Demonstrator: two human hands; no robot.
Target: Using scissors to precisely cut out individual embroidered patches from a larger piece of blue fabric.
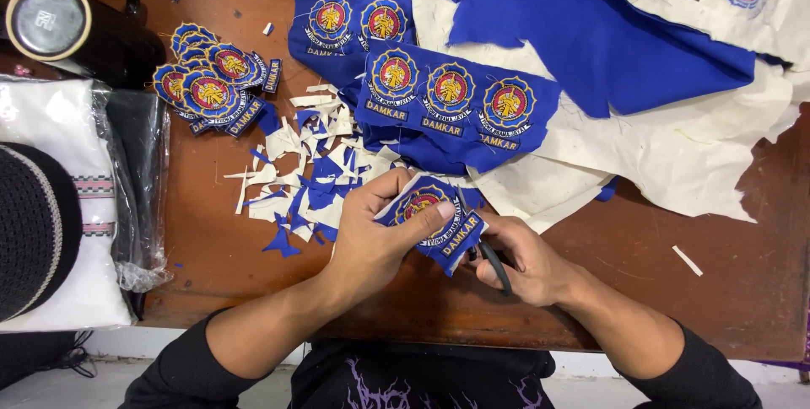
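My left hand (375,228) grips a blue embroidered patch (437,222) with a round gold emblem, thumb pressed on its face. My right hand (523,261) holds black-handled scissors (495,267) just under the patch's lower right edge; the blades are hidden behind the patch. Both hands work over the front edge of a brown wooden table (211,240).
A pile of cut patches (211,80) lies at the left rear. Blue and white scraps (308,181) litter the middle. Blue cloth with uncut patches (447,101) and white backing sheets (675,147) cover the right rear. A black mug (51,17), bagged cloth (93,198) and a dark cap (34,228) sit at left.
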